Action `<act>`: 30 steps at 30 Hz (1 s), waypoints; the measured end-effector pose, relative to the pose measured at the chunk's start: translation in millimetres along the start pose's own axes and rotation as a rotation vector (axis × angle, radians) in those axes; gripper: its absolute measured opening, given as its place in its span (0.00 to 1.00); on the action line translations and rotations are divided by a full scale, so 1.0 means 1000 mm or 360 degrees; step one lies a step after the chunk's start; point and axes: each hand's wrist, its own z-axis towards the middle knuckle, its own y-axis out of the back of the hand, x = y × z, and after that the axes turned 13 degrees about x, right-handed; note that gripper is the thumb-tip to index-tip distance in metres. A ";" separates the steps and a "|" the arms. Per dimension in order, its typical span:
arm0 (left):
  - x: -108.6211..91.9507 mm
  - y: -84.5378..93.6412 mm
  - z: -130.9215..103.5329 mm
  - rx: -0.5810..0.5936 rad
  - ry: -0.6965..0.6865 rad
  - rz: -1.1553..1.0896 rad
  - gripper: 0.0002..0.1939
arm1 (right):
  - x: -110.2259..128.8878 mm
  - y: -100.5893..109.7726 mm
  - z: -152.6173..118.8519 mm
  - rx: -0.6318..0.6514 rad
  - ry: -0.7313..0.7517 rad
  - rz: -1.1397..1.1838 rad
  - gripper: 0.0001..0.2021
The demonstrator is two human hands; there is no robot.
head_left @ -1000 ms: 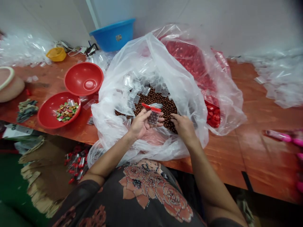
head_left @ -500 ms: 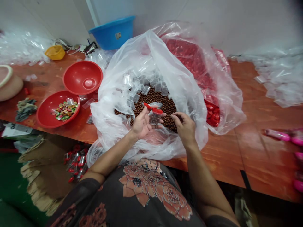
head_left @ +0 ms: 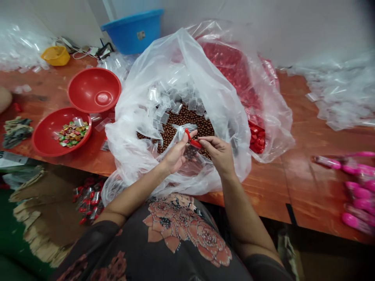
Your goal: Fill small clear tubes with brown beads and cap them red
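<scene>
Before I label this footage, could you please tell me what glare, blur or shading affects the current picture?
Head view: bright reflection inside the farther red bowl; soft, smeared clear packets at far right; dark upper-right corner; small red-topped container too blurred for fine detail.

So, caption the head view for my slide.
Left hand and right hand at a red-topped container above brown balls in an open plastic bag, red bowls alongside.
</scene>
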 end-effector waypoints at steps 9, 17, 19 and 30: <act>-0.004 -0.010 0.004 -0.0140 -0.0022 -0.0227 0.23 | -0.010 0.010 -0.008 0.0348 0.0536 -0.0849 0.32; 0.012 -0.010 0.003 -0.0228 -0.0028 -0.0319 0.17 | -0.019 -0.009 -0.015 0.0001 0.0495 -0.0590 0.14; 0.012 -0.009 0.002 -0.0253 -0.0033 -0.0301 0.17 | -0.022 -0.012 -0.016 0.0025 0.0456 -0.0547 0.13; -0.006 -0.011 0.004 -0.0265 -0.0118 -0.0123 0.21 | -0.011 0.006 -0.003 0.0384 0.0642 -0.1255 0.44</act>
